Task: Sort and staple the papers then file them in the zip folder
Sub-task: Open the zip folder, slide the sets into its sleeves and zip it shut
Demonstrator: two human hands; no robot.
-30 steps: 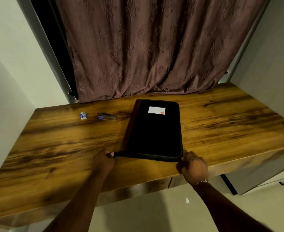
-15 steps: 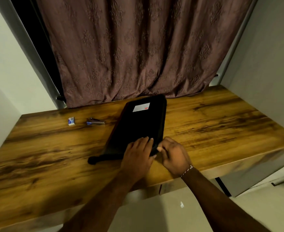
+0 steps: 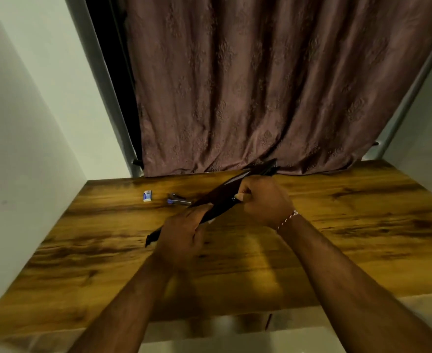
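Zip folder (image 3: 222,196): black, slim, flat, faint sheen; held tilted over counter (image 3: 337,250), seen nearly edge-on, far corner up near curtain (image 3: 260,85), near end low. Contents hidden; cannot tell if zip is undone.
Left hand (image 3: 181,233): fingers curled round folder's lower end.
Right hand (image 3: 263,200): fingers curled, thumb pinching folder's edge midway; thin band on wrist.
Stapler (image 3: 178,200) and small white-blue box (image 3: 147,195) lie on counter left of folder, apart from each other.
Counter: glossy, streaked wood grain. Curtain: mauve, embossed, hanging in folds.

Two hands (image 3: 181,238) (image 3: 263,202), one zip folder (image 3: 222,197), one stapler (image 3: 178,200), one staple box (image 3: 147,195), one table (image 3: 337,225).
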